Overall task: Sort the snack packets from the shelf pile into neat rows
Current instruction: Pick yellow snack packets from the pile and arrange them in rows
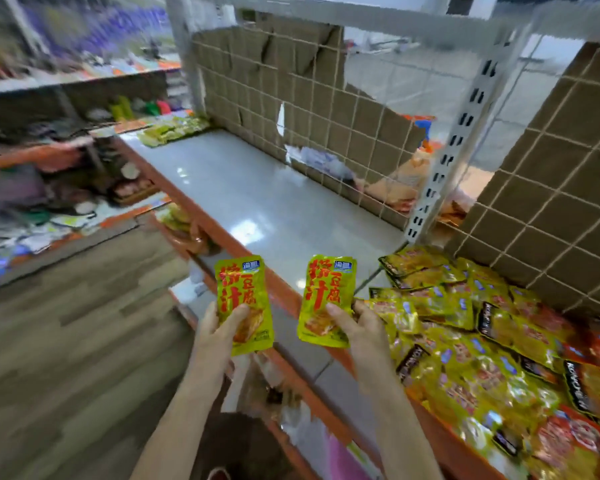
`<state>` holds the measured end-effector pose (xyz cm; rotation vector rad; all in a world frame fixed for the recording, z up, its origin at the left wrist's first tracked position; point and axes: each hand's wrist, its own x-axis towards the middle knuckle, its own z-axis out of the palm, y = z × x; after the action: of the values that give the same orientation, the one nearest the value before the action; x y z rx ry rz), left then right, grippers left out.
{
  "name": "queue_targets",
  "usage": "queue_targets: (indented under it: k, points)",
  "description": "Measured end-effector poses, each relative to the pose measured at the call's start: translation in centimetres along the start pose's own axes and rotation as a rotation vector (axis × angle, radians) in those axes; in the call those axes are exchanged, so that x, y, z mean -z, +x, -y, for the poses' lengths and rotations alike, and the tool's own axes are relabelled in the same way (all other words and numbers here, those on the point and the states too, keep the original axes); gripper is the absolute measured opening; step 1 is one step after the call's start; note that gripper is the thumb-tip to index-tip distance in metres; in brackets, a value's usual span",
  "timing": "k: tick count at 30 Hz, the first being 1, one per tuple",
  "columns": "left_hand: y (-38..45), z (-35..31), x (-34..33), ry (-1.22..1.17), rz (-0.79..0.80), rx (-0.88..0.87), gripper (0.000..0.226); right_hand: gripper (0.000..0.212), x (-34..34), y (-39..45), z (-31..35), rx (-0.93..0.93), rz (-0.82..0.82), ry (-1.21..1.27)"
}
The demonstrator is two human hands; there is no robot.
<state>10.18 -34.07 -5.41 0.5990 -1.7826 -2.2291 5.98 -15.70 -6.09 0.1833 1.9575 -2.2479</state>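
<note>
My left hand (219, 332) grips a yellow snack packet (244, 299) with red lettering, held upright in front of the shelf's orange edge. My right hand (359, 329) pinches a matching yellow packet (326, 299) by its lower part, also upright, over the grey shelf (257, 195). To the right lies the pile of snack packets (492, 351), mostly yellow with some red and black-trimmed ones, heaped on the shelf's right end. A few yellow-green packets (174, 131) lie at the shelf's far left end.
Cardboard sheets behind a wire grid (291, 98) back the shelf. A white perforated upright post (440, 161) stands at the back right. Lower orange-edged shelves (194, 233) and cluttered shelving on the left hold other goods. Wooden floor (66, 341) lies below left.
</note>
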Motion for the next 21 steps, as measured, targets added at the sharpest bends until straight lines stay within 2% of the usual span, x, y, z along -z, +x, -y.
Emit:
queue_targets:
  k: [4,8,17,21]
  points:
    - [1.1,-1.6,5.6,-0.077,-0.179,-0.041,0.012,0.013,-6.7,0.9,0.1,0.001,0.188,0.011]
    - [3.1,-3.1,11.3,-0.089,-0.293,-0.063,0.007,0.015,-13.7,1.5,0.1,0.008,0.336,-0.018]
    - [9.6,-6.5,25.2,-0.073,-0.477,-0.075,0.008,0.015,-29.7,3.8,-1.9,-0.041,0.49,-0.048]
    - [12.0,-7.2,30.4,-0.033,-0.507,-0.065,0.005,0.012,-35.7,4.8,-3.3,-0.057,0.516,-0.026]
